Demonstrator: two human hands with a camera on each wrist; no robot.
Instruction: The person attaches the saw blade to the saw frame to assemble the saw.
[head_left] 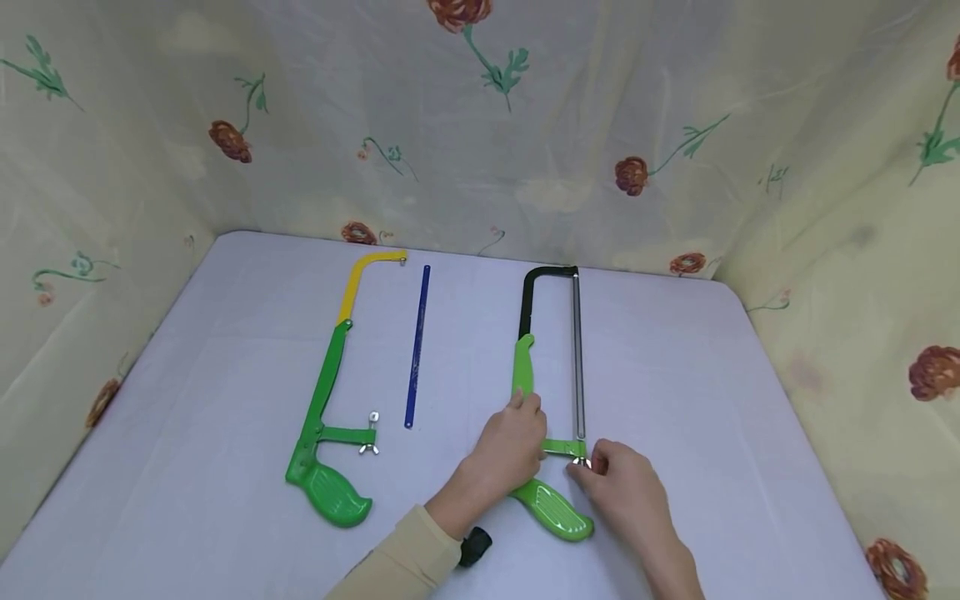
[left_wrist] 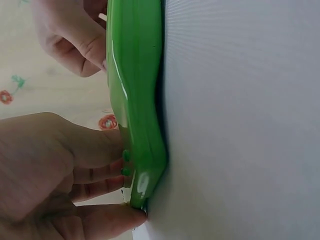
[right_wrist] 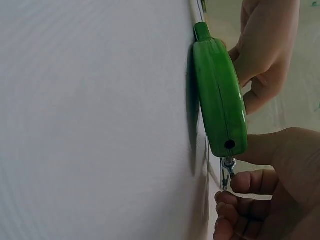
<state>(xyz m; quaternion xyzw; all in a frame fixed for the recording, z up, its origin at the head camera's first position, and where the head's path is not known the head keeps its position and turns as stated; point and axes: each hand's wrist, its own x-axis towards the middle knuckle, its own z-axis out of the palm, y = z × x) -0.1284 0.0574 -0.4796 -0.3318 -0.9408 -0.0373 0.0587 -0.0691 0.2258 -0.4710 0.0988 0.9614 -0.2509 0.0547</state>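
A light green hacksaw [head_left: 555, 510] with a black front arm lies on the table, a grey blade [head_left: 578, 358] spanning its frame. My left hand [head_left: 510, 442] grips the green frame just above the handle; the left wrist view shows its fingers and thumb [left_wrist: 112, 220] around the frame's edge. At the blade's near end, my right hand [head_left: 626, 492] pinches the silver wing nut [head_left: 581, 461]. From the right wrist, that wing nut [right_wrist: 227, 167] shows beyond the green handle [right_wrist: 220, 95], beside the curled right fingers. Part of the frame is hidden under my left hand.
To the left lies a second hacksaw [head_left: 333, 496], dark green with a yellow front arm, with no blade in it. A loose blue blade [head_left: 417, 346] lies between the two saws. Flowered cloth [head_left: 555, 167] hangs behind and beside the white-covered table [head_left: 225, 375].
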